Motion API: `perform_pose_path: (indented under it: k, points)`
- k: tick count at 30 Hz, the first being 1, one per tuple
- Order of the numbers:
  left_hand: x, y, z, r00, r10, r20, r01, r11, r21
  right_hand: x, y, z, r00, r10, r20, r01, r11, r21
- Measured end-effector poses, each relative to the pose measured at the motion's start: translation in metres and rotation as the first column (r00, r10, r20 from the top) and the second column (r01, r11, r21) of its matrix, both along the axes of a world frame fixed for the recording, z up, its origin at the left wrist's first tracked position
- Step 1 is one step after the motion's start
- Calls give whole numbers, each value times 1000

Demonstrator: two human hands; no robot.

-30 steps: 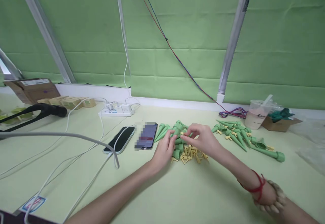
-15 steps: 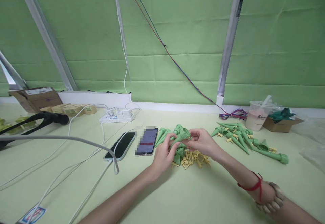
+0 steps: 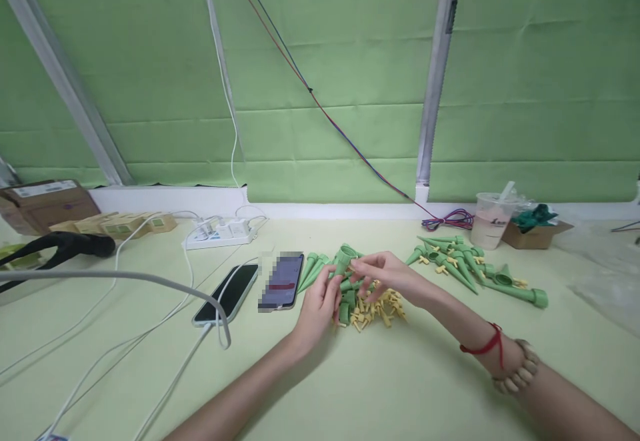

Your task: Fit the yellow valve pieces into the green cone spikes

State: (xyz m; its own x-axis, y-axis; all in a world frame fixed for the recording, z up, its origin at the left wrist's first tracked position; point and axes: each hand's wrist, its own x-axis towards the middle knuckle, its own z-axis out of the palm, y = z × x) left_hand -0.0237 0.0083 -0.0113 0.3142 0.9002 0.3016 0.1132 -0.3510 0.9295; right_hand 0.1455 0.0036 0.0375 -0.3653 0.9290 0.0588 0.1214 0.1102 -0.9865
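Observation:
My left hand (image 3: 317, 304) is closed around a green plastic plant-watering spike (image 3: 345, 257), its round open end tilted up. My right hand (image 3: 383, 275) is at the spike's right side, fingertips by the collar and thumb lower and apart; I make out nothing held in it. Below both hands lies a heap of small yellow plastic valves (image 3: 383, 311). More green spikes (image 3: 314, 266) lie behind and beside my left hand, partly hidden by it. To the right is a pile of green spikes with yellow valves on or among them (image 3: 457, 261).
Two phones, one dark-screened (image 3: 227, 294) and one lit (image 3: 283, 281), lie left of my hands. White cables run across the table to a power strip (image 3: 220, 234). A drink cup (image 3: 491, 221) and small carton (image 3: 533, 234) stand back right; a cardboard box (image 3: 47, 204) is far left.
The view has swung slightly right. The held spike now stands more upright in my left hand. My right hand's fingers have spread, the thumb dropping away from the collar.

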Motion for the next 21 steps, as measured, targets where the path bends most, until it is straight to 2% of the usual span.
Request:
perform_pose_path:
  k: [1,3,5,7,9,11,13,14,15,16,17,19,20,21]
  points:
    - [0,1,0,1000,4,4,-4,1000,7,1,0,2,996,46,-70,-49,998,-47]
    - [-2,4,1,1000,14,-2,-14,999,40,2,-1,4,983,60,-173,-78,992,-100]
    - [-4,6,2,999,39,-29,-37,996,86,0,-1,3,976,20,-216,-52,988,-144]
    - [-6,7,3,993,91,-72,-82,990,117,-3,0,0,979,-50,-196,29,993,-111]
    - [-6,8,3,983,139,-123,-123,984,125,-6,0,-5,976,-183,-116,191,979,64]
    - [-5,7,1,975,151,-161,-132,983,124,-8,0,-9,943,-332,-29,322,888,328]
    - [-4,5,-1,976,134,-169,-117,987,112,-9,0,-12,908,-419,23,343,774,532]
    - [-3,5,-2,980,121,-157,-107,990,97,-9,0,-12,903,-427,38,329,746,578]
    - [-2,4,-3,985,106,-137,-96,992,76,-8,0,-11,907,-419,46,317,749,582]
    - [-1,3,-3,990,90,-110,-85,995,50,-7,1,-10,918,-394,49,309,785,537]
    - [0,3,-3,994,74,-82,-72,997,26,-6,1,-8,936,-348,45,294,848,441]
    - [0,2,-2,998,48,-35,-48,999,-5,-3,1,-3,979,-204,-5,202,967,156]
    - [0,2,-1,999,37,-21,-37,999,-11,-2,1,-1,991,-126,-54,127,992,14]
    - [0,3,1,1000,28,-12,-28,1000,-11,-1,0,1,992,-60,-113,49,994,-101]
